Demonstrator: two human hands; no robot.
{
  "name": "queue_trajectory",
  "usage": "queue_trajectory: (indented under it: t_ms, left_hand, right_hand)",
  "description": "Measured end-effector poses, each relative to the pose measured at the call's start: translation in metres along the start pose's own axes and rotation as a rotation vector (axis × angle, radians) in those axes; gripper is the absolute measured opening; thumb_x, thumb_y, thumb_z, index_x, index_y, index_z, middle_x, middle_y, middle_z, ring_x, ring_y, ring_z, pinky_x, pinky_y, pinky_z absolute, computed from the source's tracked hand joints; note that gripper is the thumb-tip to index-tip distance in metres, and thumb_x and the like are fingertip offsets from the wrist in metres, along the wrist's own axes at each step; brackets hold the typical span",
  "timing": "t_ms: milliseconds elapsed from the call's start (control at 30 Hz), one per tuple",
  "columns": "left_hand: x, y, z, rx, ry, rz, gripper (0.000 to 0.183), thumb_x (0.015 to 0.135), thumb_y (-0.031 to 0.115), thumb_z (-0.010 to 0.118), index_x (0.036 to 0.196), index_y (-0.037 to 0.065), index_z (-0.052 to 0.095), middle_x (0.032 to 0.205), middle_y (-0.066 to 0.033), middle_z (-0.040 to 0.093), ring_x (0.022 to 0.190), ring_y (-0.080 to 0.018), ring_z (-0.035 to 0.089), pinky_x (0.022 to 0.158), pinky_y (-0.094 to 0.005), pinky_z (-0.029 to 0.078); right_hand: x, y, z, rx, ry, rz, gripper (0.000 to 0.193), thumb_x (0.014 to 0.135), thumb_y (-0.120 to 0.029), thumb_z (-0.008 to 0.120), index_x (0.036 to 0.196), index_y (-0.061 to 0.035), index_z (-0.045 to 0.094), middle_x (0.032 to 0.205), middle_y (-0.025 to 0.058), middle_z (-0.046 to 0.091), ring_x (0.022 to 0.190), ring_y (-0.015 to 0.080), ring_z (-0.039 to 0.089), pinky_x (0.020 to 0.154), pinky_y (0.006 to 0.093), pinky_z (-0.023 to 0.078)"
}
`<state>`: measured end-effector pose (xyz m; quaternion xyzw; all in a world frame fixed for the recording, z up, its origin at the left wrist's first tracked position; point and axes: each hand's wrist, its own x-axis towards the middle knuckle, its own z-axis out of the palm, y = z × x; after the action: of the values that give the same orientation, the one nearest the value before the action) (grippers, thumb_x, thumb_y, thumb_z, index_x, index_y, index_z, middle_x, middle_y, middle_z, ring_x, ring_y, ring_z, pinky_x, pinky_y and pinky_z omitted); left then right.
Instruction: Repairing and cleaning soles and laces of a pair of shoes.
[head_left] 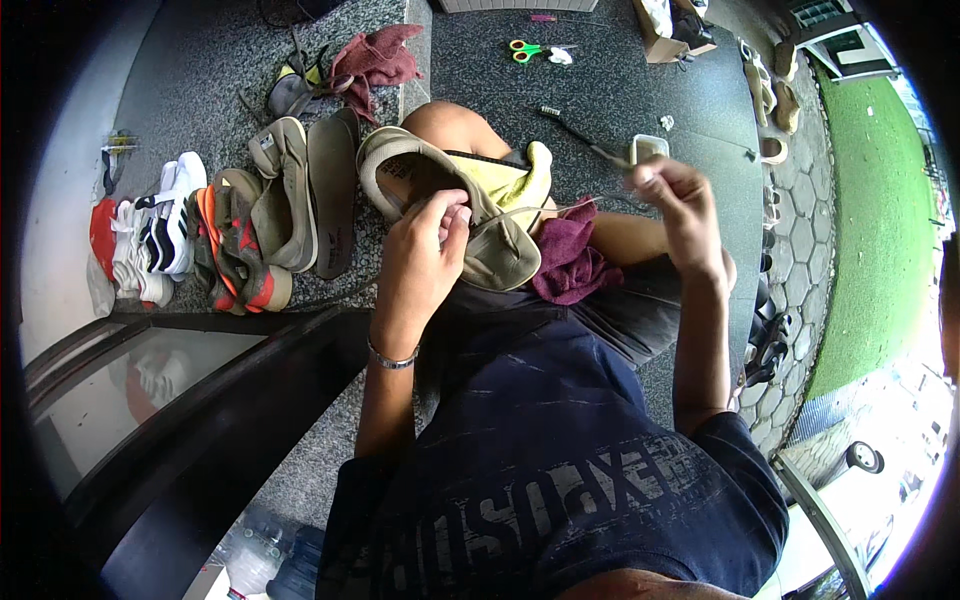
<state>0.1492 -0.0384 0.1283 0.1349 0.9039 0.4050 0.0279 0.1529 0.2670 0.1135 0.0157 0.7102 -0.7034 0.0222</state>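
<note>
An olive-beige sneaker (505,255) lies across my lap with its toe toward me. My left hand (430,240) is closed on the edge of its opening, with the fingertips curled inward. A thin pale shoelace (530,209) runs from the sneaker's eyelets toward my right hand (680,205), which is raised to the right in a pinch. The lace's end is hidden at the fingertips. Under the sneaker are a yellow cloth (495,185) and a maroon cloth (572,255). A dark-handled brush (580,135) shows just beyond my right fingers.
Several shoes stand at the left, among them a matching beige sneaker (288,195) beside a loose insole (332,195). Green-handled scissors (525,50) and a small white tub (649,148) rest on the speckled floor. A red cloth (380,65) lies far left. Dark framing (240,440) borders my left side.
</note>
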Motion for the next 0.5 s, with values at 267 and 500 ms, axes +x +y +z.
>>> queue_trajectory:
  t_ms: [267, 500]
  left_hand:
    - [-0.005, -0.012, 0.013, -0.219, -0.207, -0.477, 0.019, 0.104, 0.009, 0.051, 0.103, -0.008, 0.061, 0.076, -0.0152, 0.069, 0.06, -0.0181, 0.071, 0.048, -0.0287, 0.058]
    - [-0.005, -0.019, 0.017, -0.307, -0.158, -0.464, 0.021, 0.102, 0.009, 0.052, 0.091, -0.007, 0.06, 0.07, -0.0167, 0.069, 0.058, -0.0202, 0.072, 0.046, -0.0303, 0.057]
  right_hand:
    - [0.0, 0.027, 0.086, -0.087, -0.31, -0.03, 0.023, 0.101, -0.013, 0.065, 0.114, 0.0038, 0.072, 0.091, 0.0054, 0.072, 0.084, 0.0093, 0.064, 0.077, 0.0275, 0.052]
    - [-0.005, 0.04, 0.109, -0.474, -0.224, -0.169, 0.018, 0.089, -0.027, 0.076, 0.094, -0.0097, 0.077, 0.082, 0.0113, 0.075, 0.077, 0.03, 0.073, 0.07, 0.0402, 0.057]
